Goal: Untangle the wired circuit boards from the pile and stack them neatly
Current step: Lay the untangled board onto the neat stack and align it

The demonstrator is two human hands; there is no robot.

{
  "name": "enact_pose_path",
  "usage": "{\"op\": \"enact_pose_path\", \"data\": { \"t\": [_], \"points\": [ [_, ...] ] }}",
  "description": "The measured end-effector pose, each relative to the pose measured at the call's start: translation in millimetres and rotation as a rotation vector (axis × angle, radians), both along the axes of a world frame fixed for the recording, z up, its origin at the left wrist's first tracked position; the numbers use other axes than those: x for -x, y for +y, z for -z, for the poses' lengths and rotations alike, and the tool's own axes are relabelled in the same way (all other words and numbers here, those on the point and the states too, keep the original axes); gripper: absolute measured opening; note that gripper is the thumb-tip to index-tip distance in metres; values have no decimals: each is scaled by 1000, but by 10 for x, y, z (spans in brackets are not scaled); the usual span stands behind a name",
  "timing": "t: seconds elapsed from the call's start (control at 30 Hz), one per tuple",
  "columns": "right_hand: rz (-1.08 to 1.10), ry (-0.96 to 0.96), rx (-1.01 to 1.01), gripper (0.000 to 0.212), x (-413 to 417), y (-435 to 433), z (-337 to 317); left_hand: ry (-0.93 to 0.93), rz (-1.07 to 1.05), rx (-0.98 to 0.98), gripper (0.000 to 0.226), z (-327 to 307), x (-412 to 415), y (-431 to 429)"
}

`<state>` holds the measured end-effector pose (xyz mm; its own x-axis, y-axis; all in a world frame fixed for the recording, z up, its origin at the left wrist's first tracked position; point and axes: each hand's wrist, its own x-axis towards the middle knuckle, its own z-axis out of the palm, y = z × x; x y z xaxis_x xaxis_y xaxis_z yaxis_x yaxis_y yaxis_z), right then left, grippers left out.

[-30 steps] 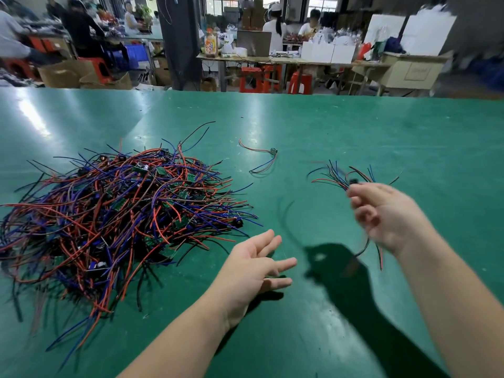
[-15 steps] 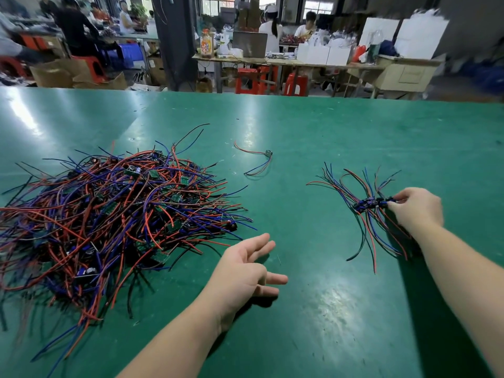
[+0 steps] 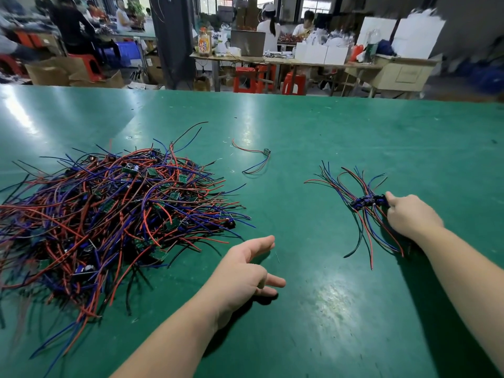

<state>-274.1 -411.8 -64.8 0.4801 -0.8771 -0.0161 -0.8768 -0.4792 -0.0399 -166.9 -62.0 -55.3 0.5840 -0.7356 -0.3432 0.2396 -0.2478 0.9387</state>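
From the head view: the left hand (image 3: 245, 271) hovers low over the bench (image 3: 327, 126), fingers spread and empty, and the pile (image 3: 109, 214) lies just to its left and a little ahead, clearly the nearer hand for the next pick. Over at the right hand (image 3: 409, 216), the fingers rest curled against the stack (image 3: 366, 201), its boards lined up sideways at the fingertips; whether it is pinching them I can't tell.

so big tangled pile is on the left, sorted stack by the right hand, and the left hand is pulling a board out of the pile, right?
Not quite. In the head view the left hand is open and empty beside the tangled pile, touching no wires. The rest holds: the right hand rests at the sorted stack.
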Motion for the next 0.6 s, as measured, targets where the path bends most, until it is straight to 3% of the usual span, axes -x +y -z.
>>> {"op": "enact_pose_path", "data": {
  "t": [0.13,0.23,0.33,0.6],
  "points": [
    [-67,-46,-61,59,42,-64,-72,-20,48,-25,74,6,-6,23],
    [-109,-237,8,34,105,-120,-106,-24,64,-24,74,6,-9,39],
    [-117,-248,-5,10,126,-128,-170,-25,73,-14,75,0,-18,41],
    [-218,8,-85,39,129,-112,-347,-61,119,-7,76,-6,-24,61]
  ]
}}
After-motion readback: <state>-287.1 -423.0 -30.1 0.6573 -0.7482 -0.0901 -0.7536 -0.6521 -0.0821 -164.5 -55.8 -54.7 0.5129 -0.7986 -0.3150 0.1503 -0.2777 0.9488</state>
